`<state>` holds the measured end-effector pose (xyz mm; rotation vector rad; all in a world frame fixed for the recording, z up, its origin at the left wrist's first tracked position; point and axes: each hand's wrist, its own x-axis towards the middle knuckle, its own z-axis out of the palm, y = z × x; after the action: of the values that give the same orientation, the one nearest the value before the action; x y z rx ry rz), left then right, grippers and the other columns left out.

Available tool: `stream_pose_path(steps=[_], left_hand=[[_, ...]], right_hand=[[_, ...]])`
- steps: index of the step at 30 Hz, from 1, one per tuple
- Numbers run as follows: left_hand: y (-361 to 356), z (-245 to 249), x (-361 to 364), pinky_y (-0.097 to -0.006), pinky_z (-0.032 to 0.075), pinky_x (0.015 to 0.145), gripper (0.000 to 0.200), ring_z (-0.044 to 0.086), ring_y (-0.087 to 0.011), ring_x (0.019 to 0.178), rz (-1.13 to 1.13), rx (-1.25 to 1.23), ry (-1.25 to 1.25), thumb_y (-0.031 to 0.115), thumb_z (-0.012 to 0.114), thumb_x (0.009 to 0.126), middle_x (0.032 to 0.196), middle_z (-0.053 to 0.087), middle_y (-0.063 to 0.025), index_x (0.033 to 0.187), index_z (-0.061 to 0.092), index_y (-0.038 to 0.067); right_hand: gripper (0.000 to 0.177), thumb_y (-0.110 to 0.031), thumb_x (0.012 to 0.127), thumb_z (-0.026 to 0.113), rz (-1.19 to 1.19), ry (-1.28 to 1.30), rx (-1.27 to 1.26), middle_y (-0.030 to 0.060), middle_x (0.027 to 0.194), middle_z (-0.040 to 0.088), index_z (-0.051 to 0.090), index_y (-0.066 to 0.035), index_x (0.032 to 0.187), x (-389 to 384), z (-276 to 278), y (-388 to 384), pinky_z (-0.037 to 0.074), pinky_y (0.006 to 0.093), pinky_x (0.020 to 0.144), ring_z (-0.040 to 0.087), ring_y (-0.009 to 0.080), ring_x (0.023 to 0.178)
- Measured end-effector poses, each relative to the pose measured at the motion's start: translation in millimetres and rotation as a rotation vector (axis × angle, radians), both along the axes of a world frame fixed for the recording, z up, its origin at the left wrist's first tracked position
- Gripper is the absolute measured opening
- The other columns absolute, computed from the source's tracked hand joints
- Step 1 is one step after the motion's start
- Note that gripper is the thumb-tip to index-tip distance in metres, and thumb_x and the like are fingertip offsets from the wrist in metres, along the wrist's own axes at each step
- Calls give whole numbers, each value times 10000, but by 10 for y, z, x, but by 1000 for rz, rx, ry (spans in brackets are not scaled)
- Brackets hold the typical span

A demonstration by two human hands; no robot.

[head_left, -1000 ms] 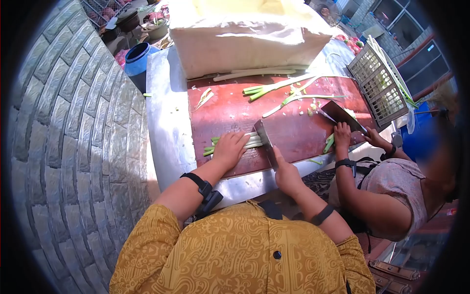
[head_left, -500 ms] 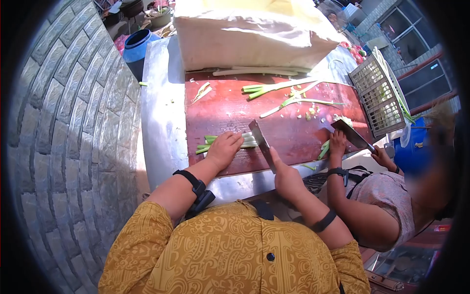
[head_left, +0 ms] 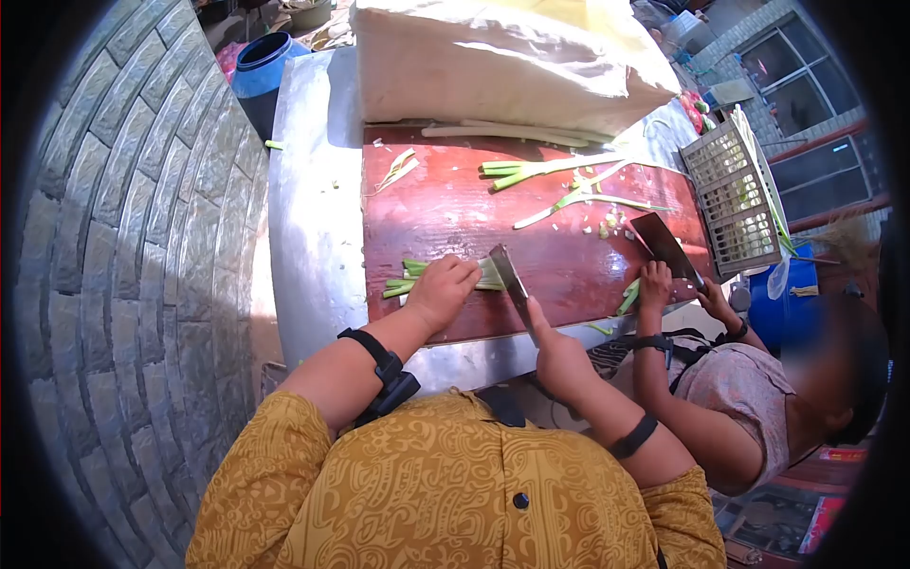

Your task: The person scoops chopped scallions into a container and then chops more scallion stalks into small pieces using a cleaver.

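Head view: at the near edge of the board [head_left: 445, 204], left hand [head_left: 439, 292] clamps green stalks [head_left: 402, 282] under curled fingers [head_left: 462, 276]; right hand [head_left: 559, 356] grips the cleaver [head_left: 509, 272], blade down.

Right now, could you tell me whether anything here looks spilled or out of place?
Only minor mess: green onion trimmings scattered on the red cutting board, and one green scrap at the metal table's left edge.

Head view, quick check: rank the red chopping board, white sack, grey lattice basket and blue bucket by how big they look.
1. Red wooden chopping board
2. Bulky white sack, cropped at the top, so this order is unsure
3. Grey plastic lattice basket
4. Round blue plastic bucket, though it stands farther off
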<state>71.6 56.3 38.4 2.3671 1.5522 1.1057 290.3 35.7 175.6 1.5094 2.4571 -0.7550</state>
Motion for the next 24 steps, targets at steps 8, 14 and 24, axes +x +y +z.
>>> stream_pose_path(steps=[8,14,24], left_hand=[[17,-7,-15,-353,484,787,269,559,-240,911,-18,-3,-8,98,598,743,1003,616,-54,999,660,42],[0,36,-9,-359,479,797,259,556,-243,933,-6,-3,16,122,635,744,986,610,-59,983,655,27],[39,8,88,-367,491,744,199,576,-259,863,-1,18,-21,101,677,719,929,612,-64,909,659,45]], right_hand=[[798,49,739,452,28,46,108,258,879,622,163,-113,1465,-125,-367,170,472,502,659,606,430,739],[773,32,747,472,-13,217,242,262,776,608,202,-103,1458,-173,-664,267,466,506,634,594,442,696],[740,48,758,460,-19,331,239,273,776,599,225,-85,1447,19,-377,316,457,515,639,587,453,693]])
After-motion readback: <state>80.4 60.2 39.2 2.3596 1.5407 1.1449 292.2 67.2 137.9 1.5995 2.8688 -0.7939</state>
